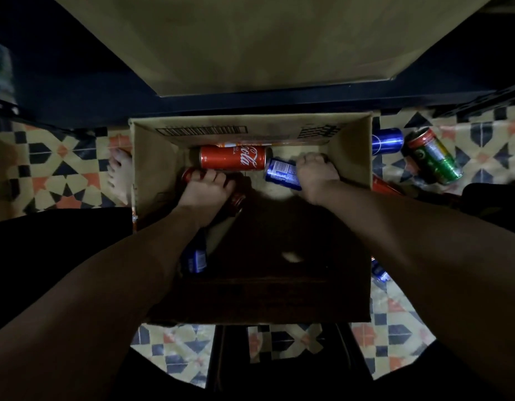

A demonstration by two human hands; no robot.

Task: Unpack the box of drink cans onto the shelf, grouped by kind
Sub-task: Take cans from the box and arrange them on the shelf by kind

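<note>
2 hands are reaching into the box (152, 169) on the floor: left hand (204, 192) is clenching a red can (189, 174), right hand (317, 175) is grasping a blue can (281, 172). Next, lifting both to the shelf (268, 44), sorted by kind.

— Where were the hands?
— Both arms reached straight down and forward, bare to the elbow. The left hand (205, 190) lay palm down, fingers curled over a red can (189, 174).
— And the other?
— The right hand (317, 175) was closed round a blue can (281, 172), knuckles up, wrist bent slightly inward.
</note>
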